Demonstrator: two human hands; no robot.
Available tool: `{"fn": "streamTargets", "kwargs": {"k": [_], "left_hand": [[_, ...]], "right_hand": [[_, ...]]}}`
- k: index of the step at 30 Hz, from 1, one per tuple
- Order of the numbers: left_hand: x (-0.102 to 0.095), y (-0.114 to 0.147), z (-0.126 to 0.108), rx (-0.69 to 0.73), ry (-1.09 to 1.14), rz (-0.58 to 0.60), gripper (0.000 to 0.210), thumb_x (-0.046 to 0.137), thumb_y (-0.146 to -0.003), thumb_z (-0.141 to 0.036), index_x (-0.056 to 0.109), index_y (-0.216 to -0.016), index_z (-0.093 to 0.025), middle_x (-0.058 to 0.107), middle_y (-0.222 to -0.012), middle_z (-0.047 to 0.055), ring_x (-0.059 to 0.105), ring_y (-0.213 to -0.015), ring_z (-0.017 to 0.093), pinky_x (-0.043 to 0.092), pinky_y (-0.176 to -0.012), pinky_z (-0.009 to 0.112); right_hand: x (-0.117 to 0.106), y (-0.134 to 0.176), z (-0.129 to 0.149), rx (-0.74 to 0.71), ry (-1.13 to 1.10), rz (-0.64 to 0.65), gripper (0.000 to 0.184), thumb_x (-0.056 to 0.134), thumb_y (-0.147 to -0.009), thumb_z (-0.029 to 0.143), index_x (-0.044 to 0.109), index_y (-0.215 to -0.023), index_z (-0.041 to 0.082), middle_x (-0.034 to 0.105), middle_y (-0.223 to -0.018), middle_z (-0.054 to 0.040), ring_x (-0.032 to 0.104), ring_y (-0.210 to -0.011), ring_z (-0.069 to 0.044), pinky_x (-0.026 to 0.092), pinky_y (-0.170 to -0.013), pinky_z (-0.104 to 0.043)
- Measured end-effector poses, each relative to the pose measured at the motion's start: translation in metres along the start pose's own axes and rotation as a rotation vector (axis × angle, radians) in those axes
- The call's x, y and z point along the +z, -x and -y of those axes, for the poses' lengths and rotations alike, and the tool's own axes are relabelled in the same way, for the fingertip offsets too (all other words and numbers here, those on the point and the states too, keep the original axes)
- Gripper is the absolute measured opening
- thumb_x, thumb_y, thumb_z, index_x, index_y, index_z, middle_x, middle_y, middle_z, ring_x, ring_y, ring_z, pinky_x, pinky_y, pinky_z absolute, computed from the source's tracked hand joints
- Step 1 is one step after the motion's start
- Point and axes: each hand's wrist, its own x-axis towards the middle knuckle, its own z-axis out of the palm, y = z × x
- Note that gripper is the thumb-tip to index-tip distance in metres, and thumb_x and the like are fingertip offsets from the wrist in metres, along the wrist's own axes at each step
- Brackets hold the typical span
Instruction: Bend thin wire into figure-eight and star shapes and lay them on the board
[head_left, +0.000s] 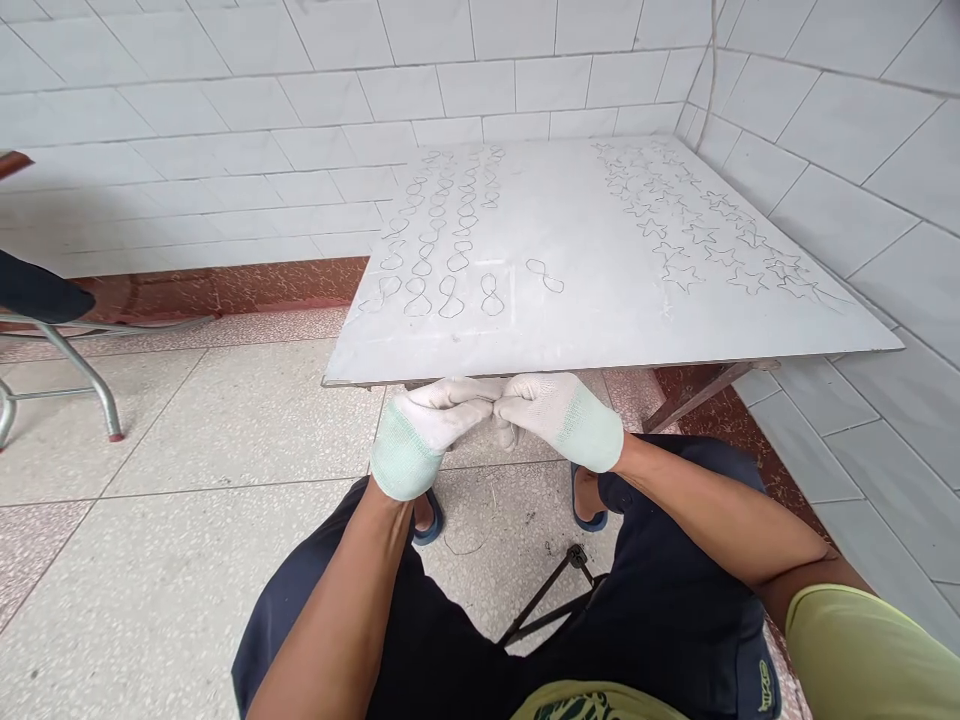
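Both my hands wear white knit gloves with pale green cuffs, and they meet just below the front edge of the white tabletop (pixel 585 310). My left hand (pixel 442 415) has its fingers bent and pinched together against the other hand's fingertips. Likewise closed in a pinch is my right hand (pixel 544 405). Whatever lies between the fingers is too small or hidden to make out. On the tabletop lie thin dark wire-like outlines: figure-eight shapes (pixel 492 295) in rows at the left, one tilted figure-eight (pixel 545 276) near the middle, and many star shapes (pixel 679 267) at the right.
Tiled walls (pixel 525 85) meet behind and right of the table. A brown table leg (pixel 701 392) shows below its right side. At the far left stands a metal-legged stool (pixel 90 375). A dark metal stand (pixel 574 560) and a thin wire piece (pixel 463 552) are on the floor between my feet.
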Motion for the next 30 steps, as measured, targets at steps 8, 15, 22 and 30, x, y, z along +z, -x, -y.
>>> {"fn": "streamTargets", "kwargs": {"k": [8,15,22,30], "left_hand": [[0.008,0.003,-0.007,0.119,0.025,-0.120,0.012,0.081,-0.078,-0.027,0.085,-0.084,-0.018,0.082,-0.086,0.008,0.077,-0.076,0.022,0.058,-0.059,0.029],[0.009,-0.002,-0.004,0.125,0.168,-0.210,0.010,0.080,-0.072,-0.026,0.080,-0.077,-0.018,0.074,-0.071,0.003,0.064,-0.060,0.014,0.053,-0.059,0.027],[0.004,-0.005,0.004,0.088,0.263,-0.124,0.015,0.084,-0.067,-0.029,0.080,-0.076,-0.018,0.075,-0.076,0.005,0.067,-0.066,0.017,0.052,-0.058,0.029],[0.002,-0.006,0.007,0.119,0.319,-0.071,0.023,0.094,-0.065,-0.034,0.080,-0.073,-0.018,0.074,-0.074,0.005,0.068,-0.065,0.018,0.053,-0.057,0.030]], "right_hand": [[0.011,-0.003,-0.004,0.046,-0.207,0.070,0.022,0.067,-0.094,0.027,0.073,-0.074,0.019,0.078,-0.072,-0.0003,0.072,-0.064,-0.012,0.058,-0.065,-0.025],[0.024,0.000,0.007,0.041,-0.277,-0.025,0.021,0.069,-0.093,0.033,0.076,-0.079,0.019,0.081,-0.079,-0.0023,0.073,-0.066,-0.013,0.059,-0.066,-0.027],[0.022,0.003,0.017,0.006,-0.109,-0.124,0.022,0.065,-0.089,0.027,0.071,-0.068,0.023,0.074,-0.067,0.0036,0.071,-0.070,-0.013,0.056,-0.077,-0.027],[0.024,0.007,0.022,0.040,-0.060,-0.165,0.020,0.064,-0.086,0.025,0.068,-0.066,0.023,0.071,-0.064,0.0049,0.067,-0.065,-0.012,0.051,-0.068,-0.024]]}}
